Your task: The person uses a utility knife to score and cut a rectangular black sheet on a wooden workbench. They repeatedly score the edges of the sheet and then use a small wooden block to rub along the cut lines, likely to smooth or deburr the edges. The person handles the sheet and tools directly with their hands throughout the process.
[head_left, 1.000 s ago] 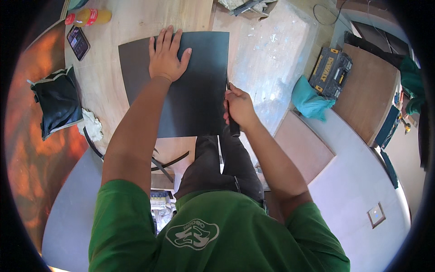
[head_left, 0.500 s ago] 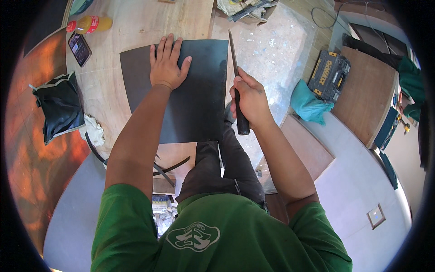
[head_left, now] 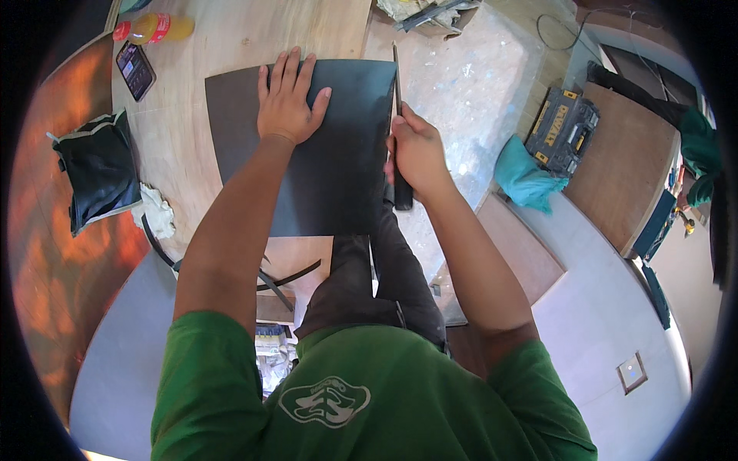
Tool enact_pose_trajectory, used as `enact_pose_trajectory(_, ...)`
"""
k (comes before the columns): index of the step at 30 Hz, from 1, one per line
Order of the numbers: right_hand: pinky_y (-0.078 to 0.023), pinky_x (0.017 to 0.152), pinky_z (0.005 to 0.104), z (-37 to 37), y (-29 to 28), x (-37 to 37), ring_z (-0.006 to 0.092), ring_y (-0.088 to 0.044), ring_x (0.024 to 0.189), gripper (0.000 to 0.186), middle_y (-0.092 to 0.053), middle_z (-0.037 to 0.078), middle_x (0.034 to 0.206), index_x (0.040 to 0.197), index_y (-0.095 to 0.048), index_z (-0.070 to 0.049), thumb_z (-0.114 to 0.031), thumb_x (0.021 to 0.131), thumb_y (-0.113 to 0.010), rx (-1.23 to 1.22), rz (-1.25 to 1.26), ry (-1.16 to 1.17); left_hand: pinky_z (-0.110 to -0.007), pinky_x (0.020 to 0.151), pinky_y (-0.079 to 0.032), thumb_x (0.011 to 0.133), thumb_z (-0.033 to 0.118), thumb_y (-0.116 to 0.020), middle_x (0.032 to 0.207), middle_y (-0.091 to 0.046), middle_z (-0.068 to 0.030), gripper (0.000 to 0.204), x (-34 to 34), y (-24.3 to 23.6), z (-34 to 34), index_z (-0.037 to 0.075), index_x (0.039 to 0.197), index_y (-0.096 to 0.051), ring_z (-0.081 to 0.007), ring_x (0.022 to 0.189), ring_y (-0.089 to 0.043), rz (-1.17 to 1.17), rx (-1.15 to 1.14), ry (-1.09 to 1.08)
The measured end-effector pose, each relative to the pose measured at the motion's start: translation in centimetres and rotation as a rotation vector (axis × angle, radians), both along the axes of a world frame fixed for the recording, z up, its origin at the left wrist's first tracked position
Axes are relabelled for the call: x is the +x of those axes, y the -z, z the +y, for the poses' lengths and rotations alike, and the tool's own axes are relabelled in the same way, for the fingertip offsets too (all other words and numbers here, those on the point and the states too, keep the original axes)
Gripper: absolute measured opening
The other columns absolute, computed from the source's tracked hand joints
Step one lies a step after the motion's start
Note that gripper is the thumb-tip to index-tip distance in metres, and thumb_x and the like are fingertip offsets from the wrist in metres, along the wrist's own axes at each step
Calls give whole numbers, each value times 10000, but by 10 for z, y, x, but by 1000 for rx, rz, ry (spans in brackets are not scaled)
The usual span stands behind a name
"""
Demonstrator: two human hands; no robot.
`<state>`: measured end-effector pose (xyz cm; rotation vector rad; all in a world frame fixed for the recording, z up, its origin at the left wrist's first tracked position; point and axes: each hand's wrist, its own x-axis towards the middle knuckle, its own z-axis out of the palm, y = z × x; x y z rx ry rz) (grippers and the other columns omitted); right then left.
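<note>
A dark grey, nearly square panel (head_left: 330, 180) lies on the wooden tabletop, its near edge reaching out over my legs. Flat on its far half rests my left hand (head_left: 288, 100), fingers stretched forward and thumb out to the side. My right hand (head_left: 420, 154) is closed around the black handle of a long, slim file (head_left: 402, 192). The file's narrow metal blade points away from me and runs along the panel's right edge. It looks to be against that edge, though the fingers partly hide the contact.
Left on the wooden table (head_left: 231, 31) are a juice bottle (head_left: 157, 28), a phone (head_left: 136, 71), a black bag (head_left: 100, 173) and a white cloth (head_left: 156, 211). Dark strips (head_left: 288, 278) lie by my legs. To the right are a teal bag (head_left: 526, 175) and a tool case (head_left: 561, 129); a scrap box (head_left: 453, 19) stands ahead.
My right hand has moved forward and slightly left, bringing the file close against the panel's right edge. My left hand keeps its place on the panel.
</note>
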<state>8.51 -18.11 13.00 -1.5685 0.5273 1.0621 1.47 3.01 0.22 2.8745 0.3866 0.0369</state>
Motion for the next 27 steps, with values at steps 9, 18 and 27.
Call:
enact_pose_trajectory(9,-470,407,322,-13,-18,-26,151,-520,461,502,-517,20,725,1546,-393,-5,-201,1088,-452,-92,95,-55,-541,1262,-144,1003,498,-506,1628,-377,-88,630,-2,1,1,178,1542,-445,-289,1529,-295,-23,12,6)
enact_pose_trajectory(18,-457,393,344,-41,-16,-75,158,-513,438,435,-503,26,698,1455,-479,6,-225,1088,-453,-99,204,-39,-543,1263,-139,1001,497,-508,1626,-378,-91,624,-1,3,5,180,1536,-449,-289,1530,-288,-40,39,7)
enact_pose_trajectory(27,-443,387,329,-59,-43,-105,161,-508,422,289,-497,26,671,1220,-597,-47,-235,1102,-411,-125,280,-2,-535,1270,-115,1001,506,-496,1634,-365,-83,639,-4,9,4,190,1551,-422,-278,1540,-266,-10,66,22)
